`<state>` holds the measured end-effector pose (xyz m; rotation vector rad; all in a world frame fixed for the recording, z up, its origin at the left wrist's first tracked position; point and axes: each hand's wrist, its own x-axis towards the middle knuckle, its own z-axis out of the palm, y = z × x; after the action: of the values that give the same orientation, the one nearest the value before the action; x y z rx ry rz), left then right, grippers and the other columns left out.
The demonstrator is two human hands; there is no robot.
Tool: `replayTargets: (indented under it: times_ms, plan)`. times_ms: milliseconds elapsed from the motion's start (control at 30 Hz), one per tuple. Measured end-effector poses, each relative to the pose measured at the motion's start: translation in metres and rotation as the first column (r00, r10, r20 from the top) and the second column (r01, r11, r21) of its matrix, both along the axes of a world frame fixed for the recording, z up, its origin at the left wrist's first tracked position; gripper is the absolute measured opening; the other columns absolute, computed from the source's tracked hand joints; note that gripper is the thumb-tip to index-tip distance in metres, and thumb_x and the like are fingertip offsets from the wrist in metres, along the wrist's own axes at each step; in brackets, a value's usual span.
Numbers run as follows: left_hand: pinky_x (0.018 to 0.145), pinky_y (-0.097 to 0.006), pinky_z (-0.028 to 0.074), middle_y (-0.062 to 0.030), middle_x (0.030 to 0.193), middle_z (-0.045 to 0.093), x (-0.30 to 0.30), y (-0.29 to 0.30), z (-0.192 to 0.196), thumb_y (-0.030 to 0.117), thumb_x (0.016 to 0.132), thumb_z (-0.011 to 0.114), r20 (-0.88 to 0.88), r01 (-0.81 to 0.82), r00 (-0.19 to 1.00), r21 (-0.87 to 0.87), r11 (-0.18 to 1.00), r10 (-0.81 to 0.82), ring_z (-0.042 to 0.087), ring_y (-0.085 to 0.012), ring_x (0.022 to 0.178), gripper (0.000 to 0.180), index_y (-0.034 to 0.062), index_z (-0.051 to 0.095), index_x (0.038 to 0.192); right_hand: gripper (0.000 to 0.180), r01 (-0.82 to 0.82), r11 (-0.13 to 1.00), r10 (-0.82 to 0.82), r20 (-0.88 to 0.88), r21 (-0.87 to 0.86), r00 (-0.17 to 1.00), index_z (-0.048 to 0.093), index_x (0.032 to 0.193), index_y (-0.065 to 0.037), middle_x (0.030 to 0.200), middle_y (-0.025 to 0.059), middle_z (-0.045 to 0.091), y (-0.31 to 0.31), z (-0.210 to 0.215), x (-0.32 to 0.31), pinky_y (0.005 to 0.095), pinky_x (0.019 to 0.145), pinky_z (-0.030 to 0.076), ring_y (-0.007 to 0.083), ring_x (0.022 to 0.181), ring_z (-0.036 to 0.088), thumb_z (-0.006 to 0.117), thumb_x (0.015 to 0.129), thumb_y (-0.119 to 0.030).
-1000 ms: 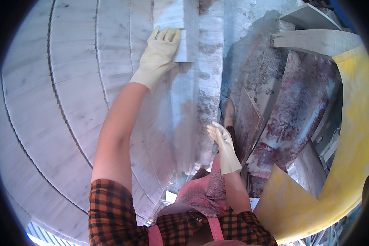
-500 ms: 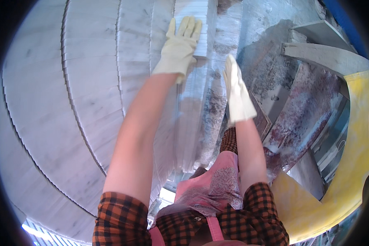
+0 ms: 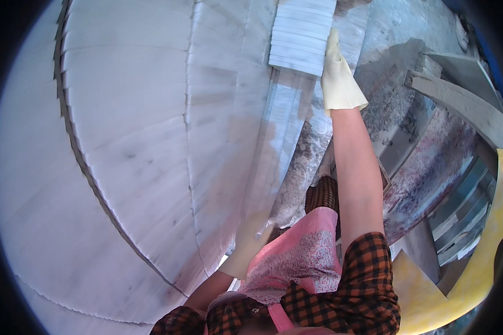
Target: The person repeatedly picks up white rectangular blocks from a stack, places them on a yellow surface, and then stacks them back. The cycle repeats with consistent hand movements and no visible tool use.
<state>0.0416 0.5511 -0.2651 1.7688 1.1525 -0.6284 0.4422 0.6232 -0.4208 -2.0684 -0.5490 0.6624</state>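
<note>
While both gloved hands press on stone, the slabs stand stacked on edge.
Big white slabs [image 3: 140, 139] fill the left; tile stack [image 3: 303, 34] at top, right hand [image 3: 340, 78] flat against its edge; left hand [image 3: 250, 241] grips a slab's low edge. Lift looks barely begun.

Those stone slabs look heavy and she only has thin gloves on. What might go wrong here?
The right hand reaches far out against the end of a stack of thin white slabs; at full stretch, a slab sliding off would probably be hard to stop. The left hand rests low at the edges of the standing marble sheets, where fingers might get pinched if one tips. Those cut edges look sharp, and the gloves seem thin.
</note>
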Motion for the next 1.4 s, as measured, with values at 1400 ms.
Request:
replayTargets:
  times_ms: [1400]
  plan:
    - [0.093, -0.030, 0.049, -0.0062, 0.122, 0.069, -0.026, 0.003, 0.041, 0.020, 0.099, 0.065, -0.153, -0.534, 0.845, -0.185, 0.825, 0.513, 0.062, -0.0136, 0.114, 0.033, 0.0043, 0.065, 0.129, 0.065, 0.060, 0.997, -0.046, -0.246, 0.049, 0.968, 0.022, 0.161, -0.007, 0.163, 0.0172, 0.031, -0.002, -0.004, 0.014, 0.0375, 0.121, 0.028, 0.0301, 0.150, 0.032, 0.036, 0.108, -0.040]
